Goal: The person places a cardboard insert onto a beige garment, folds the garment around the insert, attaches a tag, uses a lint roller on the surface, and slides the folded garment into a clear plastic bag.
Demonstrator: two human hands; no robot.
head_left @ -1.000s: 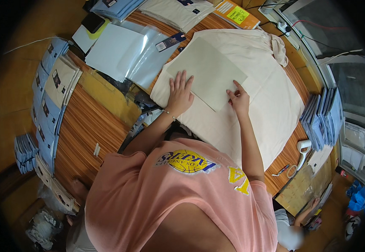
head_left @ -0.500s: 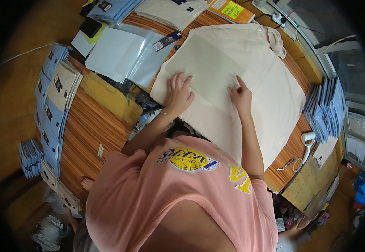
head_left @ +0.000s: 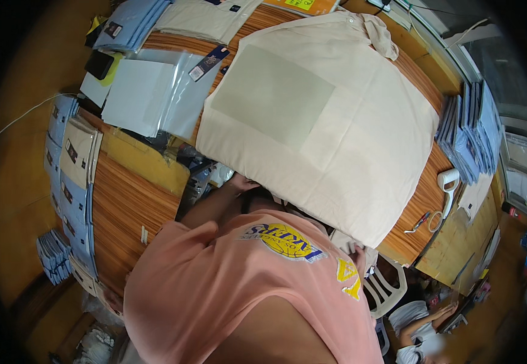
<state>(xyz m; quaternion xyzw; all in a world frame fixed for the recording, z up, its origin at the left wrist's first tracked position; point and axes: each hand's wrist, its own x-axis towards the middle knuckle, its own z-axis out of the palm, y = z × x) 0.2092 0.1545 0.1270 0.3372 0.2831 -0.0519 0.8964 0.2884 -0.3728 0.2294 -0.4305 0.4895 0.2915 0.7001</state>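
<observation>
A cream cloth garment (head_left: 372, 151) lies spread flat across the table, with a bunched narrow part (head_left: 383, 37) at its far right corner. On its left half rests a thin grey-green rectangular sheet (head_left: 275, 91), which no hand touches. My left hand (head_left: 242, 182) is low at the near edge of the cloth, close to my body; its fingers are mostly hidden. Down at the cloth's near right corner, my right hand (head_left: 358, 257) has its fingers closed on a fold of the garment hanging over the table edge.
White sheets (head_left: 137, 97), clear plastic bags (head_left: 184, 112) and a dark tag (head_left: 209, 63) lie at the left. Folded blue shirts (head_left: 472, 130) stack at the right, near a white handheld scanner (head_left: 449, 181) and a tape roll (head_left: 435, 221). Another person (head_left: 418, 321) sits at lower right.
Both my hands have left the grey-green sheet and drawn back toward me, to the near edge of the garment. The sheet stays on the cloth. The view has shifted slightly.
</observation>
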